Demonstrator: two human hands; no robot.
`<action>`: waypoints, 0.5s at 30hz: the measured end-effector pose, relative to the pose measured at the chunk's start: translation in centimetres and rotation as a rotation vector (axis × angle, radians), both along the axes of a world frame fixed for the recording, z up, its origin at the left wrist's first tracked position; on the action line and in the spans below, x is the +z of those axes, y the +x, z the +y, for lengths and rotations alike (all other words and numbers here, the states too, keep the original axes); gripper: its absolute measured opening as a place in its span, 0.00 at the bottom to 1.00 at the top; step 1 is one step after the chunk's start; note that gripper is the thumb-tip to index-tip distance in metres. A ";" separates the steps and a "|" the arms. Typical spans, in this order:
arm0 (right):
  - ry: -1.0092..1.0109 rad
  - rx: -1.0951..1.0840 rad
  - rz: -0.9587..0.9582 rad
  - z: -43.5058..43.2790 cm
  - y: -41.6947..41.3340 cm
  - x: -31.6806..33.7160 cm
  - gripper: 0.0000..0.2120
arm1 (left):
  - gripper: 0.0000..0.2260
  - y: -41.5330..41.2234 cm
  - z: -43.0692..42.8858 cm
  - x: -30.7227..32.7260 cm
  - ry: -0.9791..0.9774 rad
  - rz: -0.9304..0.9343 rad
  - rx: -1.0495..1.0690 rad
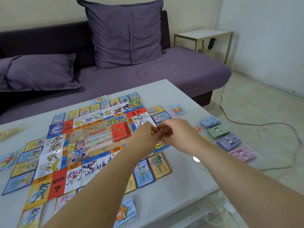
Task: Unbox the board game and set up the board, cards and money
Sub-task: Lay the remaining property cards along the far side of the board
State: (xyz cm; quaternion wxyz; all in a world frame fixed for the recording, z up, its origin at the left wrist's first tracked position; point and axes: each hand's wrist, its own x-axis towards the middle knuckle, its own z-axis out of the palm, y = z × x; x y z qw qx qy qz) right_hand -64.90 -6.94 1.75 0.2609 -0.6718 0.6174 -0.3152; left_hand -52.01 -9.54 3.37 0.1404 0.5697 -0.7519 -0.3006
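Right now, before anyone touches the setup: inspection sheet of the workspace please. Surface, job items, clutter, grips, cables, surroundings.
surface: grey table, glossy, largely covered by the game.
job's things: board lying flat, red deck on its middle panel; cards laid round its edges; four money stacks in a row to its right.
clutter: blurred tan item at the table's left edge, cannot identify.
grips: left hand pinches a small yellow piece over the board's right side; right hand curled against it, hold unclear.
cables: cable trailing on the floor right of the table.
surroundings: purple sofa with two pillows; side table beyond.
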 end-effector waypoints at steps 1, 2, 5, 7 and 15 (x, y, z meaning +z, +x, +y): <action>0.003 0.000 -0.012 0.0 -0.1 0.0 0.12 | 0.11 0.2 0.1 0.0 0.013 0.050 0.023; 0.006 -0.004 -0.018 0.0 -0.1 0.0 0.12 | 0.10 0.5 0.2 -0.1 0.057 0.175 0.073; 0.017 -0.050 0.026 -0.3 -0.4 -0.6 0.11 | 0.08 1.5 1.2 -0.2 0.417 0.830 0.336; 0.020 -0.093 0.051 -0.6 -0.4 -1.3 0.11 | 0.07 2.4 2.0 -0.3 0.601 1.161 0.501; -0.028 -0.170 0.154 -1.8 0.6 -3.1 0.10 | 0.12 3.9 3.0 -0.5 0.842 1.516 0.631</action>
